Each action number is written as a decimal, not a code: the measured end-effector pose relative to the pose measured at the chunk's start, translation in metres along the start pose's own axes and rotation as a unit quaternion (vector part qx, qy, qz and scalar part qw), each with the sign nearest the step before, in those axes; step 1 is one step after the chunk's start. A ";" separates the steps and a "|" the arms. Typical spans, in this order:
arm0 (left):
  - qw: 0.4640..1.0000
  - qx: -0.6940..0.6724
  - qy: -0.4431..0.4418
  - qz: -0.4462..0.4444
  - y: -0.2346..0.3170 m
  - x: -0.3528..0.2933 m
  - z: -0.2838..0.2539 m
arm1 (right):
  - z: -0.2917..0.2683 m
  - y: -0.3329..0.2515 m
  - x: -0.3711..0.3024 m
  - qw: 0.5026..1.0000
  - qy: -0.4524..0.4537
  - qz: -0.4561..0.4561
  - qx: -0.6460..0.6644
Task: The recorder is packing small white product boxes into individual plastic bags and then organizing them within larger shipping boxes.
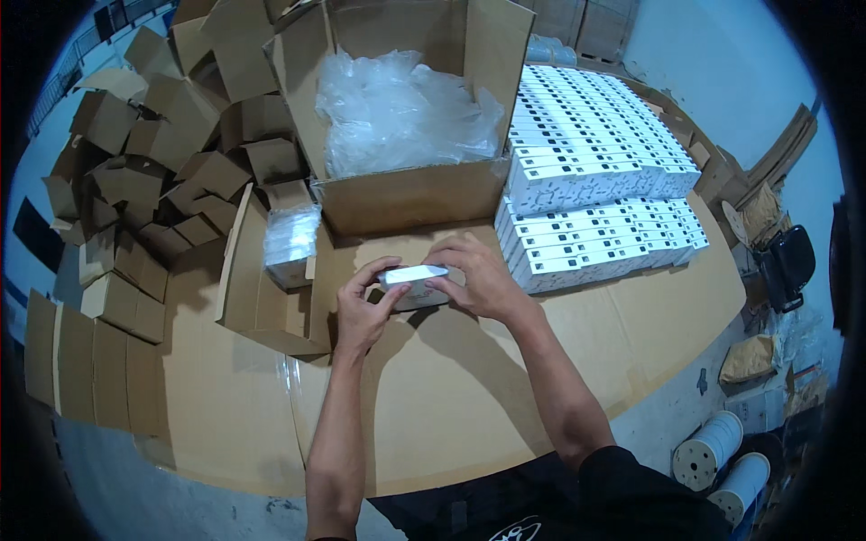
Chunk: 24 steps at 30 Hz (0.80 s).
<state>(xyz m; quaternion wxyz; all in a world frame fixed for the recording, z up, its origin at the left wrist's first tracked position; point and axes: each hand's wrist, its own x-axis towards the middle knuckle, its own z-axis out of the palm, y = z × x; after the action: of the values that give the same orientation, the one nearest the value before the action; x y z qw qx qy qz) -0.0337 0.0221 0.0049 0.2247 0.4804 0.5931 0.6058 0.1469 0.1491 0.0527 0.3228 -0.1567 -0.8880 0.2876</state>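
Between both hands, above the cardboard-covered table, is a small white box (414,276). My left hand (363,311) grips its left end with thumb and fingers. My right hand (481,278) pinches its right end, the fingers bent over the top. Just left of my hands stands an open cardboard carton (236,293) with a stack of clear-wrapped packs (291,239) inside. Beyond my hands a bigger open carton (410,200) holds a heap of clear plastic bags (397,113).
Two tiers of white boxes (600,135) stand in tight rows at the right. Many empty brown cartons (171,153) are piled at the far left. The table (433,406) is covered with cardboard. Cable spools (708,451) and a black chair (787,266) are on the right.
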 end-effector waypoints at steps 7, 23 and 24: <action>0.999 -0.034 -0.017 -0.031 -0.003 -0.004 0.003 | -0.004 -0.033 0.019 0.964 -0.183 0.040 -0.187; 0.982 0.153 0.061 -0.088 0.010 -0.079 -0.004 | 0.078 -0.063 0.105 0.957 -0.160 -0.089 0.226; 0.983 0.153 0.062 -0.086 0.009 -0.077 -0.002 | 0.090 -0.060 0.108 0.954 -0.149 -0.099 0.242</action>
<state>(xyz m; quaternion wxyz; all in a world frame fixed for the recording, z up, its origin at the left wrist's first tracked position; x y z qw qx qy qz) 0.0007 -0.0456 -0.0106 0.1630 0.4175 0.7307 0.5150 0.0017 0.1155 0.0849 0.2418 0.0593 -0.8407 0.4808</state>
